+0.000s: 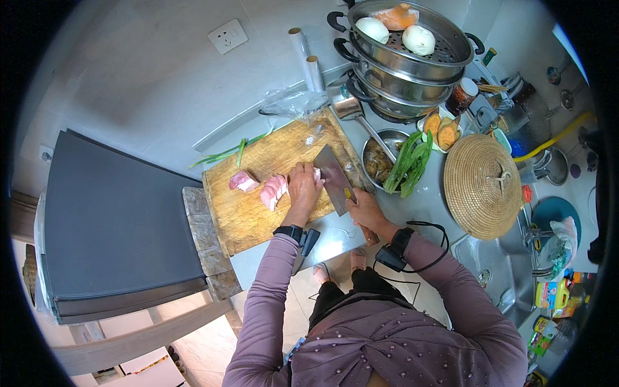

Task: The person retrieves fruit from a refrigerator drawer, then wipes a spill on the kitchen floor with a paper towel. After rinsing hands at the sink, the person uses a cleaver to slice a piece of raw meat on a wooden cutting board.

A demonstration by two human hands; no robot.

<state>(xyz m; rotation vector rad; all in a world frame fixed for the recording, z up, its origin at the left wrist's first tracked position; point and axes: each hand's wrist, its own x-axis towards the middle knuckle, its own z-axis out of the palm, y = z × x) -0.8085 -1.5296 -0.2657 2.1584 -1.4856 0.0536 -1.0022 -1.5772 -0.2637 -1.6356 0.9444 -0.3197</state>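
Note:
My right hand [366, 209] grips the wooden handle of a wide cleaver [333, 176]. The blade stands over the right half of a worn wooden cutting board [242, 213]. Just left of the blade, my left hand [304, 186] rests with bent fingers on a piece of raw meat, mostly covered; a pale bit [317, 175] shows by the fingertips. Beside that hand lie several slices of raw meat [273, 190], leaning together. Farther left sits a separate pink and white chunk of meat [243, 181]. Green scallions [240, 151] lie along the board's back left edge.
Right of the board stands a metal bowl [370, 167] with leafy greens [411, 162] over its rim. Behind it rises a stacked steamer [411, 72] holding white buns. A woven lid [483, 188] lies near the sink [493, 271]. Clear plastic film [292, 102] touches the back edge.

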